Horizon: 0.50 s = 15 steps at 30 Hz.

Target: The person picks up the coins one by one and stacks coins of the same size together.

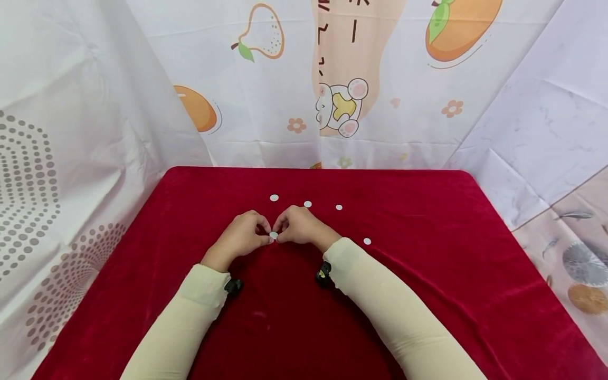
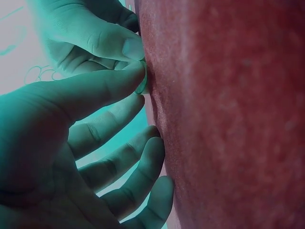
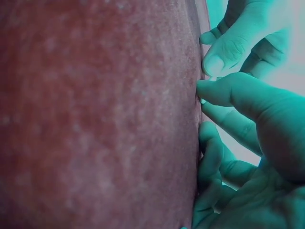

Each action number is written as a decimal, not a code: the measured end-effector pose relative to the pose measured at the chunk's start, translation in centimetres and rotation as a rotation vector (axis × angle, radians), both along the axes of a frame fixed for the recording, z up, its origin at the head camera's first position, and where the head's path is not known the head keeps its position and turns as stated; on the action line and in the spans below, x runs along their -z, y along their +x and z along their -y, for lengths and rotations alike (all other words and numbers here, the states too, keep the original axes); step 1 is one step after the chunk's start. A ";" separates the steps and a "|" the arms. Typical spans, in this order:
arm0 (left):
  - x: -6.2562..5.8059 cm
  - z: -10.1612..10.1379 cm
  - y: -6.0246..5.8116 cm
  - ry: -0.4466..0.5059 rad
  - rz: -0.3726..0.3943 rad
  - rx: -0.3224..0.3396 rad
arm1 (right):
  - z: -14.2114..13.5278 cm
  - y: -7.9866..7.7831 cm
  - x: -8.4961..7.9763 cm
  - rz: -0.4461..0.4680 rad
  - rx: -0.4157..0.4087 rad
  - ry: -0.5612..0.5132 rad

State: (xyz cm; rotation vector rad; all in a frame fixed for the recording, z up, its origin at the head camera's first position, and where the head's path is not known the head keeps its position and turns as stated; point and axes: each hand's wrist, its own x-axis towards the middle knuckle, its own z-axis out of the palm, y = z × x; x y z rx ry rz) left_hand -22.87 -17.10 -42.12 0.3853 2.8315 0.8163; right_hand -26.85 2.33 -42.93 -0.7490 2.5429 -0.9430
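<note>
A small white disc (image 1: 273,235) is between my two hands, close to the red cloth. My left hand (image 1: 243,233) pinches its left side with thumb and index finger. From the right, my right hand (image 1: 300,226) pinches the same disc, its thumb and index finger meeting the left fingertips. In the left wrist view a sliver of the disc (image 2: 142,85) shows by the left thumb tip. The right wrist view gives only a tiny pale edge, as fingers cover the rest. The other fingers of the left hand (image 2: 62,143) are bent near the cloth.
Several more white discs lie beyond and to the right: a far-left disc (image 1: 274,198), a middle disc (image 1: 307,204), a smaller disc (image 1: 339,207) and a right-hand disc (image 1: 367,241). Red cloth (image 1: 418,211) covers the table. A printed white curtain (image 1: 266,105) hangs behind.
</note>
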 end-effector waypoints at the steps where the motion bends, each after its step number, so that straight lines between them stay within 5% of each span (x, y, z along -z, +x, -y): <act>1: 0.0 0.0 0.0 0.001 0.000 0.002 | 0.0 0.0 0.0 0.002 0.002 -0.001; 15: 0.0 0.0 -0.2 0.012 -0.024 0.032 | -0.5 0.6 0.3 -0.053 0.032 -0.009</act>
